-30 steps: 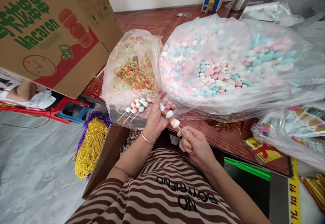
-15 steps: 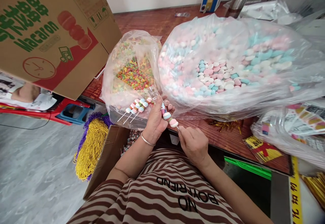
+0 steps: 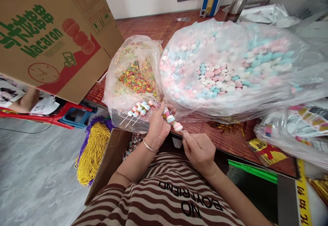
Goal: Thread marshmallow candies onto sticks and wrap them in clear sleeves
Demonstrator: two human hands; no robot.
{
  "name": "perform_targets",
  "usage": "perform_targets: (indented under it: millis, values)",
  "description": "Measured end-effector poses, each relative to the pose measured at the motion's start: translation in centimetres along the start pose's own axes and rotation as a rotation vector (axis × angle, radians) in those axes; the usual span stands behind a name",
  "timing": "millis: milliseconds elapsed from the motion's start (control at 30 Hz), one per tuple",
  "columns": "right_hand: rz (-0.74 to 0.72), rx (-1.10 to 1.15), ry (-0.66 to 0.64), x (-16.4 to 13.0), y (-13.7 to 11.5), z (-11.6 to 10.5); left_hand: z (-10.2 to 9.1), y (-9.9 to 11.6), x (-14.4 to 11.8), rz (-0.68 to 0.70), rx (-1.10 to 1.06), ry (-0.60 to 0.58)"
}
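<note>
My left hand (image 3: 161,123), with a bangle at its wrist, is closed around the upper part of a candy skewer (image 3: 174,123) strung with pink, white and blue pieces. The skewer's bare stick end is pinched between the thumb and fingers of my right hand (image 3: 199,147). A clear printed wrapper (image 3: 153,100) shows above my left fingers; how it meets the skewer I cannot tell. Left of that hand, three finished-looking candy skewers (image 3: 139,109) lie side by side on the front of a clear bag (image 3: 109,94) of small ring-shaped candies (image 3: 138,77).
A big clear bag (image 3: 179,41) of pastel candies (image 3: 220,75) covers much of the table (image 3: 153,23). At left stands a printed carton (image 3: 84,65); an open box (image 3: 102,161) sits below the edge. Yellow bead strings (image 3: 94,154) hang beside it. Another person's arm (image 3: 28,99) shows far left.
Both hands and the skewer appear slightly lower and further right, while the whole view has also shifted a little. The grips look the same.
</note>
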State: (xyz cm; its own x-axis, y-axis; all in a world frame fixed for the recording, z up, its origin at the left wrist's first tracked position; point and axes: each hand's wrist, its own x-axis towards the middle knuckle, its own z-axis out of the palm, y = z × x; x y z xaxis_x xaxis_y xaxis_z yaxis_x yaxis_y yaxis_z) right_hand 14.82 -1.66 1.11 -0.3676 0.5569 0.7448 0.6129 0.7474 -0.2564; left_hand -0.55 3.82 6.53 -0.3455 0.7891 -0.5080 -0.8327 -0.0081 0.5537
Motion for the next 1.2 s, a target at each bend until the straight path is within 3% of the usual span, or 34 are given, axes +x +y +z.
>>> perform_targets:
  millis: [133,233,333,433,533,633,667,733,867,933,1000,1067,1200]
  values:
    - [-0.068,-0.004,-0.016,0.0,0.2,0.0,-0.1,-0.3,0.4,-0.011,0.014,0.003]
    - [0.024,0.058,-0.026,-0.1,0.2,0.2,-0.1,-0.3,0.3,-0.01,-0.01,-0.022]
    - [0.381,0.299,-0.071,-0.1,0.1,0.2,0.1,-0.2,-0.1,-0.016,-0.034,-0.103]
    - [0.766,0.618,-0.131,0.2,0.0,0.0,0.0,0.0,-0.7,-0.068,-0.046,-0.255]
    - [1.044,1.0,-0.198,0.6,0.1,-0.2,-0.2,0.1,-1.0,-0.116,-0.034,-0.391]
    - [1.225,1.377,-0.305,0.9,0.1,-0.4,-0.4,0.0,-0.9,-0.122,-0.001,-0.391]
    - [1.227,1.41,-0.327,1.0,0.1,-0.5,-0.4,-0.1,-0.9,-0.12,0.007,-0.382]
    - [1.102,1.248,-0.305,0.9,-0.1,-0.5,-0.3,-0.3,-0.8,-0.111,0.023,-0.367]
    - [0.556,0.472,-0.136,0.5,-0.1,-0.1,0.1,-1.1,-1.2,-0.104,0.075,-0.299]
    - [0.397,0.257,-0.107,0.4,0.1,0.5,0.0,-1.7,-1.7,-0.124,0.106,-0.3]
    - [0.417,0.256,-0.099,0.6,0.2,1.0,-0.3,-2.3,-2.0,-0.149,0.129,-0.354]
    - [0.541,0.39,-0.086,0.8,0.3,1.2,-0.7,-2.5,-2.0,-0.167,0.155,-0.418]
    - [0.665,0.588,-0.06,1.1,0.3,1.0,-0.8,-1.0,-1.0,-0.115,0.156,-0.496]
